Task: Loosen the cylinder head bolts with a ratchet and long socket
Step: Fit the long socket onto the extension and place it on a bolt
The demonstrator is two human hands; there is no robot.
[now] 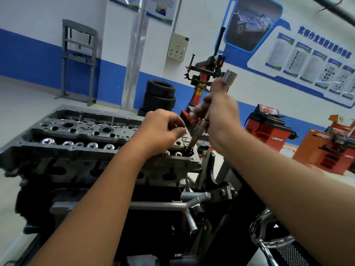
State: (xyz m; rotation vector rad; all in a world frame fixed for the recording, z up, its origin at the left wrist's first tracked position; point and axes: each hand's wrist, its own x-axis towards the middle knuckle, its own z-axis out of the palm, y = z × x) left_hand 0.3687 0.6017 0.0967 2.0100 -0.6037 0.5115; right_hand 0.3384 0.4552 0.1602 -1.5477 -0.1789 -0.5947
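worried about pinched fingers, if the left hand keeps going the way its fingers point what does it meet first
Probably the long tool the right hand holds, standing in the cylinder head. The left hand points right at it; depth is unclear.

The cylinder head [80, 144] at nine o'clock is dull grey cast metal with bright silver caps along its near row, and the block under it is near black. Towards twelve o'clock the wall [201, 20] is white above a solid blue band, black tyres [160, 96] are stacked against it, and a grey press frame [78, 60] stands at eleven. At three o'clock stand red and orange machines [269, 131], while the blurred tool [229, 77] above the right hand [221, 116] looks silver-grey.
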